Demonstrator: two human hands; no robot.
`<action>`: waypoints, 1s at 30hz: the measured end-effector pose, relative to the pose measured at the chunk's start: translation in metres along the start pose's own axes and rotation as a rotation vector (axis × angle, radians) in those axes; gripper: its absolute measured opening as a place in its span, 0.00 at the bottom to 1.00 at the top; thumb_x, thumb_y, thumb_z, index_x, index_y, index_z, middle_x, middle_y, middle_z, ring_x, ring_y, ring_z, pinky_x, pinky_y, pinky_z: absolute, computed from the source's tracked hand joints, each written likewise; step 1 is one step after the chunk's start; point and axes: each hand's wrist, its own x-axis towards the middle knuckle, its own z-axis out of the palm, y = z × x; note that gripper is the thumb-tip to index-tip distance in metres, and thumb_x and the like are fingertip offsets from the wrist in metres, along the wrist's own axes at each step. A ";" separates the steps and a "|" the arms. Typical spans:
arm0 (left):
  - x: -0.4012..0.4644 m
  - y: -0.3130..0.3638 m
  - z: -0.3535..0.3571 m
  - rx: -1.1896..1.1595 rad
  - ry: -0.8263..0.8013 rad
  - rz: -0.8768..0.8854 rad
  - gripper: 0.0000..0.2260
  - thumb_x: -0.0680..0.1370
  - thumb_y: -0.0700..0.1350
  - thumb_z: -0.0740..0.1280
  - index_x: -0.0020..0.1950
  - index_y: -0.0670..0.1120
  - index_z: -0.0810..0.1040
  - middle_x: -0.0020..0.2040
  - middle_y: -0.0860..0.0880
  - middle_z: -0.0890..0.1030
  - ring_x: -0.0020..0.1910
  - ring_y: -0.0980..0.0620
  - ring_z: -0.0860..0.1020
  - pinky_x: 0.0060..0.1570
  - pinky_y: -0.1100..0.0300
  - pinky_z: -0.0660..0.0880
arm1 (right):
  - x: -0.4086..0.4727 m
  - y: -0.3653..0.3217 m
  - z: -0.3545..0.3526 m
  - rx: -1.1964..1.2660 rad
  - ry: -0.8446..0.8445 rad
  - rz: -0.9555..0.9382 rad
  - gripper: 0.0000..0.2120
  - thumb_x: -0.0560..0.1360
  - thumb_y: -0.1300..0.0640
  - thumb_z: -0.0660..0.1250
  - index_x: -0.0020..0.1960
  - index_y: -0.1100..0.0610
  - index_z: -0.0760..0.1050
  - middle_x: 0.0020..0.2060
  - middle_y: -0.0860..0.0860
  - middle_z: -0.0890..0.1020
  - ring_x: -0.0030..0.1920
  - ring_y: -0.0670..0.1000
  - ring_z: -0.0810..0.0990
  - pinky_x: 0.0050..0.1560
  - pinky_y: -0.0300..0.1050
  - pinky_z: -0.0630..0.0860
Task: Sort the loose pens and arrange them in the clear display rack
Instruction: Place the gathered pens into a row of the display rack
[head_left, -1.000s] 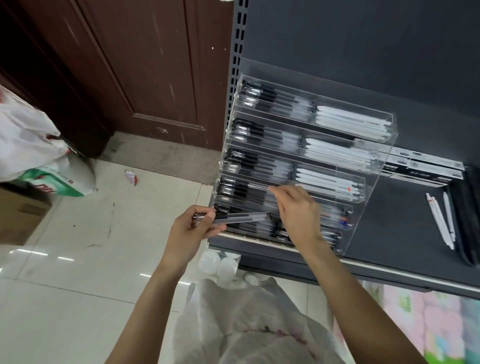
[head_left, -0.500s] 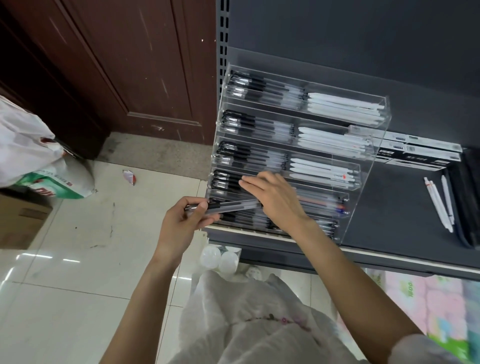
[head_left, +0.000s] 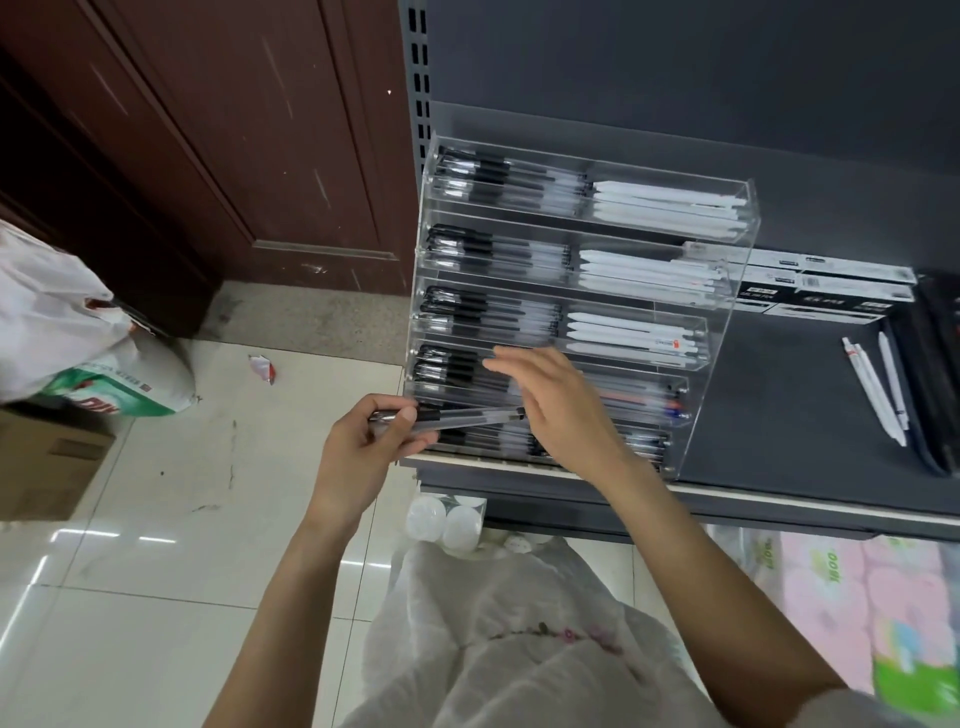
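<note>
Pens (head_left: 457, 417) sit pinched in the left hand (head_left: 363, 447)'s grip; right hand (head_left: 556, 405) hovers flat, fingers straight.

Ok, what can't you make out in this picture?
Head view only:
- Rack bottom tiers: partly hidden behind right hand.
- Right hand's fingers: blurred.
- How many pens the left hand holds: can't count.
- Box labels: too small to read.

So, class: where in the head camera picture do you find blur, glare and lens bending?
Head view: the right hand is smeared by motion blur; the left hand and its pens look sharper; light streaks glare off the floor tiles; the wide lens tilts the door and clear rack.
</note>
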 end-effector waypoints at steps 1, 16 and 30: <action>-0.001 0.001 0.003 0.004 -0.009 -0.002 0.03 0.79 0.39 0.64 0.50 0.42 0.77 0.37 0.46 0.84 0.41 0.50 0.84 0.42 0.68 0.78 | -0.008 -0.002 -0.005 0.103 -0.007 0.048 0.17 0.79 0.62 0.60 0.66 0.52 0.73 0.62 0.46 0.77 0.60 0.44 0.71 0.60 0.33 0.64; 0.005 0.012 0.035 -0.049 -0.099 0.015 0.10 0.73 0.33 0.70 0.54 0.37 0.77 0.47 0.44 0.85 0.42 0.50 0.84 0.44 0.66 0.78 | -0.009 0.020 -0.050 0.293 0.460 0.304 0.06 0.75 0.58 0.68 0.51 0.54 0.82 0.44 0.44 0.83 0.43 0.40 0.79 0.44 0.26 0.71; 0.026 0.010 0.018 -0.031 -0.020 0.038 0.05 0.75 0.36 0.68 0.51 0.41 0.79 0.42 0.49 0.85 0.39 0.55 0.83 0.41 0.68 0.77 | 0.049 0.022 -0.019 -0.136 0.253 0.159 0.06 0.74 0.58 0.69 0.50 0.53 0.83 0.44 0.50 0.82 0.48 0.54 0.76 0.54 0.50 0.74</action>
